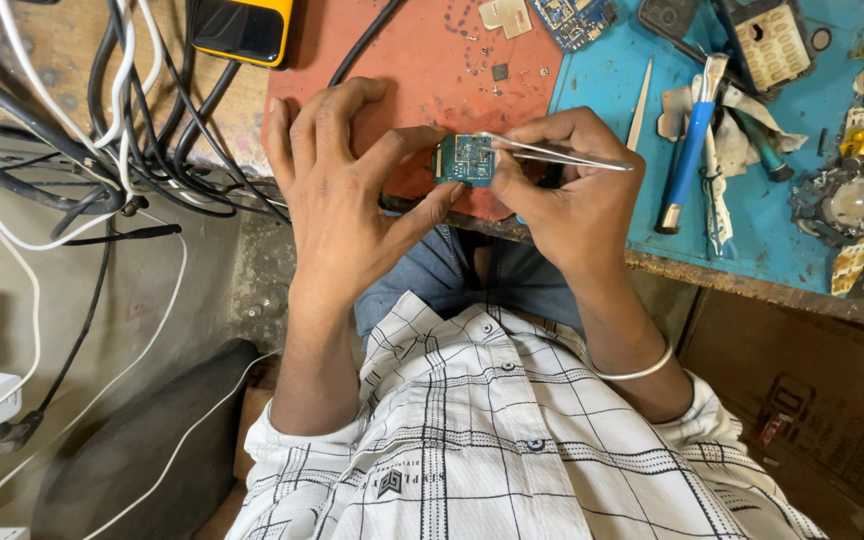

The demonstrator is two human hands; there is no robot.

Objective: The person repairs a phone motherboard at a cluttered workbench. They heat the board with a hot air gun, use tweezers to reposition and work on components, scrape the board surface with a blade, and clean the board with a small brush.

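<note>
Worktop: a cluttered worktop (592,90) carries a red mat beside a blue mat, above the person's lap.
Left hand: the left hand (347,205) pinches a small green circuit board (466,160) between thumb and fingers.
Right hand: the right hand (572,195) grips thin metal tweezers (562,155), tips on the board.
Nearby: a blue-handled brush (690,150) lies on the blue mat.

circuit board (466,159) edges under fingertips, yellow device (242,28) cut off — top edge

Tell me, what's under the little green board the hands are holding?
Beneath the green circuit board lies the red mat, near the bench edge. The left hand and right hand hide the rest below.
</note>
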